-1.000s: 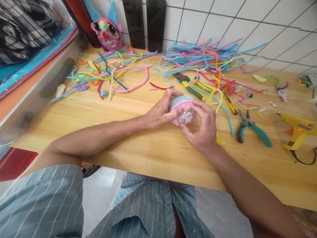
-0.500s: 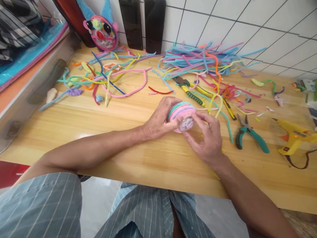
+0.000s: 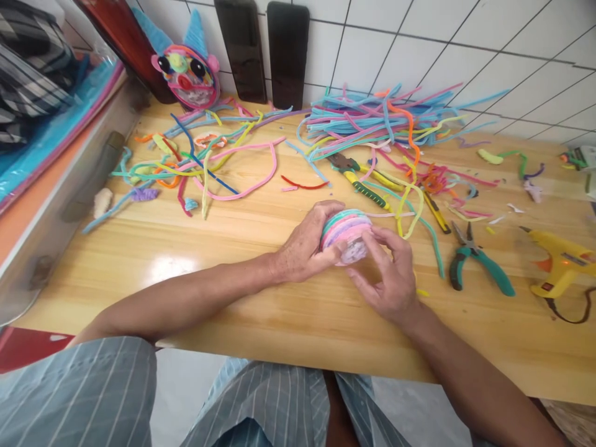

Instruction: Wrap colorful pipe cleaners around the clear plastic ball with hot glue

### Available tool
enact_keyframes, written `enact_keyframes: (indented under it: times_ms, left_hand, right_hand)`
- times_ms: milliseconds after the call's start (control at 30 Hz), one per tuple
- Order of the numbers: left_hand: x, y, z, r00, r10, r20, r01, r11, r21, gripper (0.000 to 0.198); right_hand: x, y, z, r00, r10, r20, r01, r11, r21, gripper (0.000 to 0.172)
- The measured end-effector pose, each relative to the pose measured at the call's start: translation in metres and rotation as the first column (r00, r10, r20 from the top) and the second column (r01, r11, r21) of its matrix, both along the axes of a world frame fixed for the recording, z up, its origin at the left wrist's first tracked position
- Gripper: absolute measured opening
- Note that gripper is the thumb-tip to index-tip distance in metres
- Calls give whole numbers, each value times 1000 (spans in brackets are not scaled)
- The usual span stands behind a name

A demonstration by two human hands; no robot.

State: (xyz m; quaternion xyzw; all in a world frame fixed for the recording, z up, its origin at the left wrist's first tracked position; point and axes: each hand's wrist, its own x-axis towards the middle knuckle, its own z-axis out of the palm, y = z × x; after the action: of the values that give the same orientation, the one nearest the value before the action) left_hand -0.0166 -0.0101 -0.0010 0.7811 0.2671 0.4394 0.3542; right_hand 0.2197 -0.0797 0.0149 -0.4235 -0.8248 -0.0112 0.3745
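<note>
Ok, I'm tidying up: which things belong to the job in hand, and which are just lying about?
Job, likely: striped round piece in the left hand, right hand at its edge; pipe cleaners, teal pliers, glue gun.
Apparently just lying about: phone-like slabs, plaid cloth.

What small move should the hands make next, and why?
Probably close the thumb of the right hand onto the striped ball: its fingertips touch the ball's edge, but the thumb looks apart below, while the left hand holds the other side.

black phones [image 3: 287, 56], checked cloth [image 3: 35, 77], tiled wall [image 3: 447, 62]
</note>
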Motion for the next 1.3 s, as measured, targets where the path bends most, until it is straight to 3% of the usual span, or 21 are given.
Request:
enact_keyframes:
  times_ms: [267, 567, 833, 1067, 1300]
  left_hand:
    - [-8, 6, 8, 997, -16, -70, 18, 999, 29, 61]
    - [-2, 13, 14, 989, 144, -29, -146, 963, -226, 65]
    - [3, 9, 7, 933, 360, -13, -356, 915, -189, 66]
    - [8, 5, 11, 941, 339, -12, -337, 929, -152, 71]
    - [6, 2, 0, 961, 271, 56, -265, 960, -89, 60]
  right_hand:
    - [-10, 6, -3, 999, -3, -49, 5, 999, 40, 85]
    - [-27, 15, -9, 996, 13, -85, -9, 998, 55, 69]
    - [-32, 20, -5, 990, 71, -119, -72, 997, -7, 63]
    - [-23, 22, -9, 980, 98, -172, -91, 995, 50, 65]
    - [-15, 19, -10, 974, 94, -205, -84, 995, 59, 69]
